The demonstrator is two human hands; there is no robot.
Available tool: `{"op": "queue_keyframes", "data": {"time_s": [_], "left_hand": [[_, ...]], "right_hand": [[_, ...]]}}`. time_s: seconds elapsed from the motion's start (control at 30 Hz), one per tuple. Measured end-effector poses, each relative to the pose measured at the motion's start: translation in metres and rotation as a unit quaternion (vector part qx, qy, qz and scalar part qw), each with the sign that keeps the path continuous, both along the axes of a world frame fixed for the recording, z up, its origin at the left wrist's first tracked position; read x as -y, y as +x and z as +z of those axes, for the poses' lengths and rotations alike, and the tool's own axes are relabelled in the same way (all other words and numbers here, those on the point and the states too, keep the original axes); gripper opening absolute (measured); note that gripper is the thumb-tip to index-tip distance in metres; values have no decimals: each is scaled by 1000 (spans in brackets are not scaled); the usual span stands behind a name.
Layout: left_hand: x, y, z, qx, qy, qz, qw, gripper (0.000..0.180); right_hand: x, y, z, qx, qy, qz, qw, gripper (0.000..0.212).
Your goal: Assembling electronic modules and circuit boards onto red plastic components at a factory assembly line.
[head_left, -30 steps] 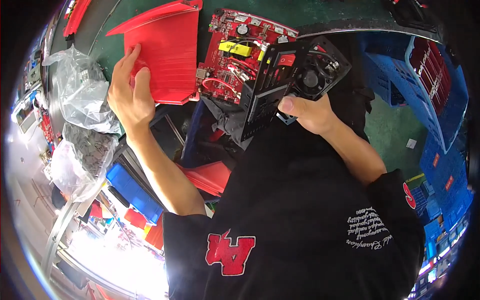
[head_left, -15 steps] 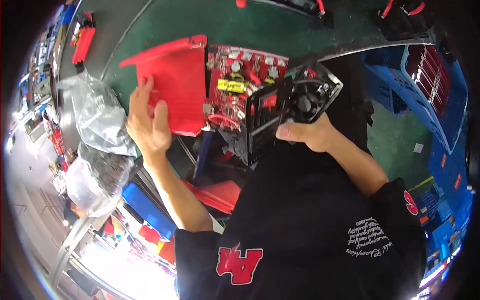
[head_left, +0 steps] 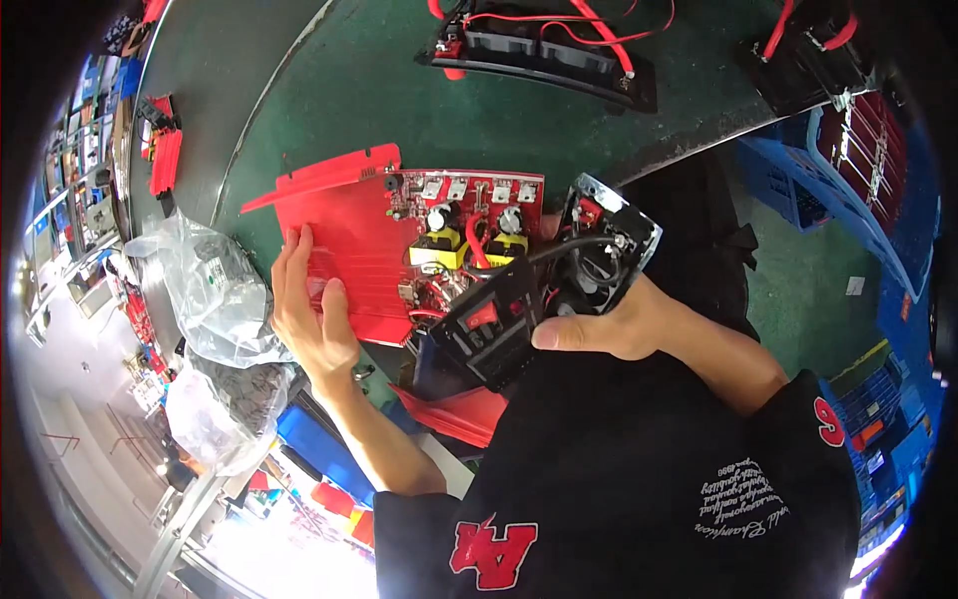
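Observation:
A red ribbed metal housing [head_left: 349, 235] lies on the green bench in front of me. My left hand [head_left: 314, 314] rests on it, fingers stretched along the inside and thumb apart. At the housing's right end sits a red circuit board [head_left: 474, 190] with yellow transformers [head_left: 436, 250], capacitors and a thick red wire. My right hand [head_left: 614, 324] grips black end panels, its thumb on the slotted panel [head_left: 489, 329] with a red switch. Behind that panel is a black fan [head_left: 589, 275] with dark cables. My right fingers are mostly hidden behind these parts.
Another black panel with fans and red wires [head_left: 539, 55] lies at the far side, more panels [head_left: 813, 60] at far right. Clear plastic bags [head_left: 215, 295] stand at left. A red part [head_left: 165, 160] lies beyond them. Blue crates [head_left: 868, 210] stand right; red housings [head_left: 459, 414] lie below.
The view has shifted, showing more of the bench's far side. The circuit board now slightly overlaps the housing's right end. The black panel in my right hand has tilted.

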State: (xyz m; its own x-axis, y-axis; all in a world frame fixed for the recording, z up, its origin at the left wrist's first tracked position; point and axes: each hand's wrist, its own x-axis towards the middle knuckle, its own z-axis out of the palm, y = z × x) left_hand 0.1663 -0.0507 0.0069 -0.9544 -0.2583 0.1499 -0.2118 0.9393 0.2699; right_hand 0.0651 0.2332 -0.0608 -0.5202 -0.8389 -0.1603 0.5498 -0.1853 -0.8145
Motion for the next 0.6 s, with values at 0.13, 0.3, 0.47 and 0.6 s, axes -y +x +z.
{"op": "queue_keyframes", "data": {"time_s": [0.13,0.3,0.47,0.6], "left_hand": [[-8,-3,3,24,35,50,998,53],[-8,-5,3,39,34,56,997,53],[-7,-4,3,19,25,43,999,55],[-3,-1,1,14,31,43,999,54]], "right_hand": [[-3,5,-7,-23,14,-2,1000,55],[-5,-2,-5,-18,34,38,999,55],[-5,-12,2,-51,47,60,996,63],[-7,-16,5,-85,89,56,991,79]]}}
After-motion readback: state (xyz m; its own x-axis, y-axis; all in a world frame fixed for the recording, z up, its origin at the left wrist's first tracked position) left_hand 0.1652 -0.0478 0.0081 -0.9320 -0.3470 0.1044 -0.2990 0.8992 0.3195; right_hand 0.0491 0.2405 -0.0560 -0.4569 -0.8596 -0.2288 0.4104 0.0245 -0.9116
